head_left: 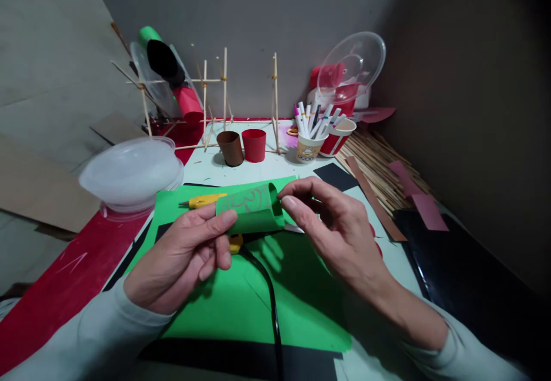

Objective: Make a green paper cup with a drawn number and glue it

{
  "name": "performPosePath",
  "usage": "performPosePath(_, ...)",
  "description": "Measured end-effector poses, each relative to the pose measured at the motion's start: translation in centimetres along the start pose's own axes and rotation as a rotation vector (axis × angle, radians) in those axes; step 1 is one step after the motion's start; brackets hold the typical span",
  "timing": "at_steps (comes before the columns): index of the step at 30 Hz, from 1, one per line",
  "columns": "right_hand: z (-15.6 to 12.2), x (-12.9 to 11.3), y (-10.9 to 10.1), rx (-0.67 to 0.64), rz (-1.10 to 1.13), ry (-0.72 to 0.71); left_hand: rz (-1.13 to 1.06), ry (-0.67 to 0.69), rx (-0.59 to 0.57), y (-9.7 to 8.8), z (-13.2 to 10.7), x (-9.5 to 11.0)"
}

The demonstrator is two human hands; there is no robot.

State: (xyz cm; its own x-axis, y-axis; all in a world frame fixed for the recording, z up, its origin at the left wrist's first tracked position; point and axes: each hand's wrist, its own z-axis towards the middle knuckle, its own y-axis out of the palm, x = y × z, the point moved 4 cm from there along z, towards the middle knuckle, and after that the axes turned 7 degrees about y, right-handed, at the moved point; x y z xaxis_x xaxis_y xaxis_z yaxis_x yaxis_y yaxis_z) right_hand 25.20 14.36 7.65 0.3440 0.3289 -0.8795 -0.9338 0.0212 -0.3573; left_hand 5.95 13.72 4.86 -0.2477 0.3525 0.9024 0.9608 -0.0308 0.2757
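My left hand [189, 249] is closed round a rolled green paper tube [253, 220], thumb on its near side. Faint curved lines are drawn on the tube's upper face, and its open end points right. At that open end, my right hand [336, 226] has thumb and forefinger pinched together against the rim; its other fingers curl behind. Below and behind the tube lies a yellow glue gun [209, 199] with a black cord, partly hidden by my left hand and the tube. Under both hands is green paper [301, 295].
A brown paper cup [230, 148] and a red one [253, 145] stand before a stick frame [225, 91]. Markers fill a paper cup [307, 148]. Clear plastic lids [131, 168] sit left. Wooden sticks [379, 163] and a black sheet [465, 278] lie right.
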Motion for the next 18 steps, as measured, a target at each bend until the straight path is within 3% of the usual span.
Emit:
performPosePath(6,-0.4,-0.9,0.9,-0.062,-0.058,-0.044,0.052,0.063,-0.017,0.0,-0.1,-0.2)
performPosePath(18,-0.4,-0.3,1.0,-0.050,0.096,0.089,0.068,0.134,-0.115,0.3,0.3,-0.1)
